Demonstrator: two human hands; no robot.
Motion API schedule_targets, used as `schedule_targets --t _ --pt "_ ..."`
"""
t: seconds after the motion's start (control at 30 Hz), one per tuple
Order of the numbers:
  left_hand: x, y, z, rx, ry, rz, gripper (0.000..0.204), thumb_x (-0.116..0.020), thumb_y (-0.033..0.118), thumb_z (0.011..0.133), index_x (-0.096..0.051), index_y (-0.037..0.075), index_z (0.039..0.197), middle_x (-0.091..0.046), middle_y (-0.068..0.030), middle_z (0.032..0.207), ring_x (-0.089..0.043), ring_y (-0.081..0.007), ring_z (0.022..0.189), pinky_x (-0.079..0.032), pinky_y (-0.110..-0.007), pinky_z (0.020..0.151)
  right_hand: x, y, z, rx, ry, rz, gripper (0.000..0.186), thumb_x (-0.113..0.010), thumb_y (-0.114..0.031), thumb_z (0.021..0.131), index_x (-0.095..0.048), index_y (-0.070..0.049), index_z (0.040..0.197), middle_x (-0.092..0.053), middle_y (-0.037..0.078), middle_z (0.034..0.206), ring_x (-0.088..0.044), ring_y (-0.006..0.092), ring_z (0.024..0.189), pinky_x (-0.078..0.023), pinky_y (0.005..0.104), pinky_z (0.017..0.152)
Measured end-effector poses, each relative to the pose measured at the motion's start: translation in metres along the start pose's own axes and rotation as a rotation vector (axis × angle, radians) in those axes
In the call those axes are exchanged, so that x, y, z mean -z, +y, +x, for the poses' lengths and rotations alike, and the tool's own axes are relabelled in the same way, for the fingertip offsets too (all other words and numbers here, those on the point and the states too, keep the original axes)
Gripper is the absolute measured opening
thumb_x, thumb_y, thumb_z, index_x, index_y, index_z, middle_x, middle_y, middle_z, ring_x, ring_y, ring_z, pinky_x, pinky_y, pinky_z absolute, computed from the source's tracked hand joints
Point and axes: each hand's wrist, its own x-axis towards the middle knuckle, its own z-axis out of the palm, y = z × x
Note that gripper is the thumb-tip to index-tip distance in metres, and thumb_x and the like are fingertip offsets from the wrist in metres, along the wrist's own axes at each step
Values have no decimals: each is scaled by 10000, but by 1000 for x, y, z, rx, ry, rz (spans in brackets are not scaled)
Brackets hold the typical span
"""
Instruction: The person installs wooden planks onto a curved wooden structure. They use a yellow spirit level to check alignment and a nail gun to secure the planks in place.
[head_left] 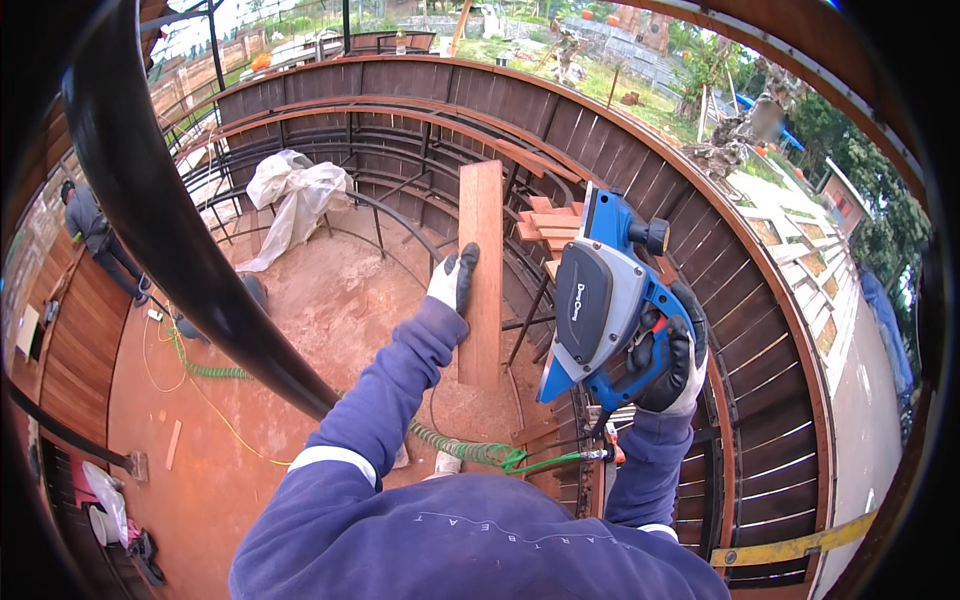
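A reddish-brown wooden plank [483,230] stands lengthwise in front of me. My left hand [455,280], in a white and dark glove, is closed on the plank's left edge near its middle; part of its grip is hidden behind the board. To the right of the plank, a blue and grey electric planer [598,300] is held up on a tilt. My right hand [672,355], gloved the same way, wraps round the planer's rear handle. The planer and the plank are apart.
Short boards [548,222] lie stacked beyond the planer. A green coiled hose [455,445] crosses the floor by my feet. A thick black pipe [165,210] slants at left. Clear plastic sheeting [295,200] hangs on the curved slatted bench frame. A person [95,240] stands far left.
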Motion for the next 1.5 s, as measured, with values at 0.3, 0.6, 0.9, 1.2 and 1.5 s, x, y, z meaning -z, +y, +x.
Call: schedule_targets --t 0.3,0.6,0.9,1.2,1.5 --pt "-6 76 66 -123 103 -60 536 -577 574 947 -637 42 978 -652 -75 803 -608 -177 680 -507 -356 664 18 -4 -60 -287 -103 -31 601 -718 -221 870 -482 28 1365 -652 117 898 -626 138 622 -520 259 563" --pt "-36 73 52 -126 -21 -146 537 -598 585 933 -641 54 1002 -662 -81 819 -644 -172 672 -541 -336 614 26 5 -86 -406 -139 -22 696 -759 -311 845 -476 43 1373 -632 150 1122 -660 162 825 -562 287 699" --pt "-51 44 12 -15 -92 -212 558 -555 571 963 -614 32 1092 -667 -93 885 -653 -167 720 -556 -313 663 7 10 -63 -289 -116 -28 620 -733 -298 874 -504 22 1352 -649 97 863 -617 138 593 -502 259 554" --pt "-34 14 -29 32 -203 -246 364 -572 436 1001 -628 80 1058 -670 -35 912 -647 -129 768 -560 -292 694 -17 10 -30 -223 -124 138 517 -677 -200 940 -477 -7 1376 -626 133 887 -597 146 539 -515 270 466" --pt "-33 9 -86 78 -200 -121 384 -583 416 1009 -613 41 1086 -634 -2 903 -551 -73 783 -479 -257 702 -31 16 11 -56 -83 187 496 -610 -178 974 -450 7 1405 -656 168 981 -617 141 562 -528 272 470"
